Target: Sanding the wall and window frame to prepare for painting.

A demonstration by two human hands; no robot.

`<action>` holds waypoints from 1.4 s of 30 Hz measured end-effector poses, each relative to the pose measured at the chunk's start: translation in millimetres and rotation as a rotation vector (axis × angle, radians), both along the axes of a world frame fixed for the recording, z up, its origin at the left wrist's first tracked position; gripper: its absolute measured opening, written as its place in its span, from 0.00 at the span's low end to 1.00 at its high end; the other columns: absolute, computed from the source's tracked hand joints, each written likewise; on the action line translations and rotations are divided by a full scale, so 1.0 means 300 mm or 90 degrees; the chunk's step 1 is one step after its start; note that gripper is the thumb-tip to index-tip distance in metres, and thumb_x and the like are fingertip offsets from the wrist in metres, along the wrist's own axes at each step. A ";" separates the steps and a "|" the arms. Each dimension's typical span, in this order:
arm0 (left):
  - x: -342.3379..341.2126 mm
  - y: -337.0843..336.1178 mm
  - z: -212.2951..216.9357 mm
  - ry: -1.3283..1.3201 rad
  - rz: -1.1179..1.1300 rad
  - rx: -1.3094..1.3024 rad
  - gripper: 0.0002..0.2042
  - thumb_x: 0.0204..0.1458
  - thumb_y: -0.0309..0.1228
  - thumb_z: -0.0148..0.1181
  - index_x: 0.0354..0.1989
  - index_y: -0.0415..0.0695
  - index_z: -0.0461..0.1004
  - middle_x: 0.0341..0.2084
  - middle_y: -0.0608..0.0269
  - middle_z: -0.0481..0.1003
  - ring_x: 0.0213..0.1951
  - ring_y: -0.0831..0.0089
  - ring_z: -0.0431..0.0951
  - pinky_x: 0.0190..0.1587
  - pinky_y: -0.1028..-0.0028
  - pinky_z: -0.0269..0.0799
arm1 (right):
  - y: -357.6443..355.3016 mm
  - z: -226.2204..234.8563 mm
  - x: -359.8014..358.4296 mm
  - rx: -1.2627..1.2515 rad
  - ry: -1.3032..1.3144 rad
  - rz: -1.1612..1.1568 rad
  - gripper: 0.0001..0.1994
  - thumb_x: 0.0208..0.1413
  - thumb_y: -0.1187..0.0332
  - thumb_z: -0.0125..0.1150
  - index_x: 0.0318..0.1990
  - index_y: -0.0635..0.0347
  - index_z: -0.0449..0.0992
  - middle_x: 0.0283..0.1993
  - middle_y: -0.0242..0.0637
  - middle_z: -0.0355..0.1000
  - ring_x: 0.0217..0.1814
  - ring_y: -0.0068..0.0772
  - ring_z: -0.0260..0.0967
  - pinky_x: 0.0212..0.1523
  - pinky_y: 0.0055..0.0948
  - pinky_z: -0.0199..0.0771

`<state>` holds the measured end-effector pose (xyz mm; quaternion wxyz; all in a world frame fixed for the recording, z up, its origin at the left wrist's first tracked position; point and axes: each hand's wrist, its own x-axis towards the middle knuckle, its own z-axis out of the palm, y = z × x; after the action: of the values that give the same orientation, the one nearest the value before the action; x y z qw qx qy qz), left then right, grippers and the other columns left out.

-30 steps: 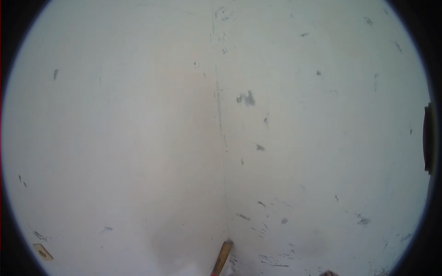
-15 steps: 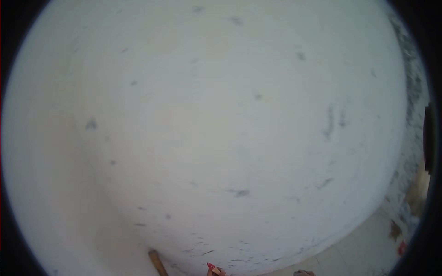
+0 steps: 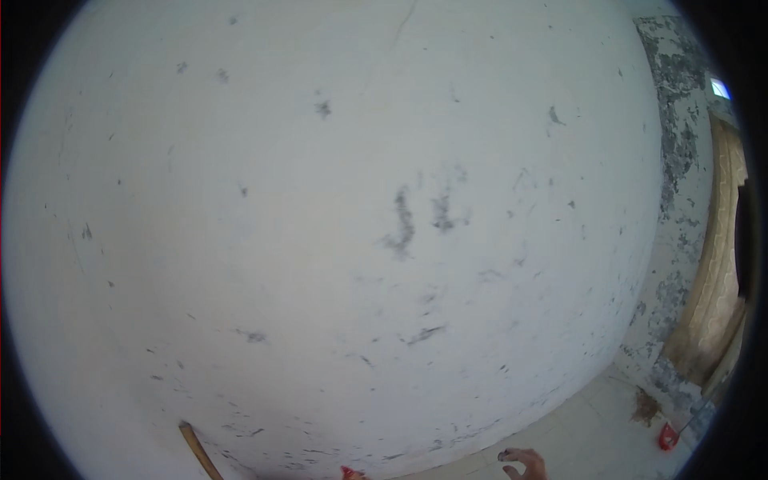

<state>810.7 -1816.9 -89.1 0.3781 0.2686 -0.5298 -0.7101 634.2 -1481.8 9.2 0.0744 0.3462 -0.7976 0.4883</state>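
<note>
At the bottom edge, a small piece of my left hand (image 3: 358, 477) shows around a small red object (image 3: 347, 471). Most of that hand is cut off, and the red object's kind is unclear. Further right, my right hand (image 3: 528, 462) comes up from the lower edge with fingers curved and a gap between finger and thumb. Its fingertip looks grey; whether this is a stain or a small piece of something cannot be told. Both hands are low in front of a white wall (image 3: 320, 240) marked with dark scuffs and chipped spots.
A wooden pole (image 3: 198, 450) stands by the wall at lower left. To the right are a peeling wall section (image 3: 680, 144) and a tall patterned beige panel (image 3: 712, 264). On the pale tiled floor (image 3: 576, 420) lie brown debris (image 3: 645, 406) and a red item (image 3: 668, 437).
My view has turned right, so the wall marks and pole sit further left and more of the right side shows. My right hand has come further into view, fingers apart; less of the left shows.
</note>
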 end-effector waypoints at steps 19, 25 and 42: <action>-0.542 0.371 -0.100 -0.150 0.010 -0.288 0.07 0.58 0.25 0.58 0.43 0.39 0.73 0.25 0.70 0.66 0.28 0.80 0.64 0.32 0.78 0.65 | 0.370 0.408 -0.395 0.019 -0.137 -0.054 0.22 0.59 0.68 0.60 0.61 0.56 0.67 0.53 0.40 0.75 0.56 0.37 0.73 0.56 0.36 0.71; -0.500 0.297 0.243 -0.195 0.052 -0.166 0.12 0.56 0.24 0.57 0.48 0.37 0.72 0.24 0.69 0.69 0.27 0.79 0.66 0.30 0.76 0.68 | 0.302 0.610 -0.696 -0.285 0.089 0.249 0.14 0.53 0.78 0.63 0.47 0.57 0.76 0.53 0.41 0.75 0.55 0.37 0.72 0.56 0.35 0.71; -2.035 1.763 0.542 0.222 -0.751 -0.314 0.07 0.58 0.26 0.62 0.38 0.46 0.67 0.34 0.69 0.69 0.35 0.79 0.71 0.40 0.74 0.72 | 1.775 -0.263 -0.944 0.460 0.039 -0.207 0.15 0.60 0.67 0.59 0.52 0.63 0.77 0.55 0.41 0.76 0.59 0.39 0.72 0.58 0.36 0.71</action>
<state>200.2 -1287.9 73.6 0.0564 -0.2801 -0.6664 -0.6887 350.9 -949.2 -69.7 0.0476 0.2339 -0.9598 0.1479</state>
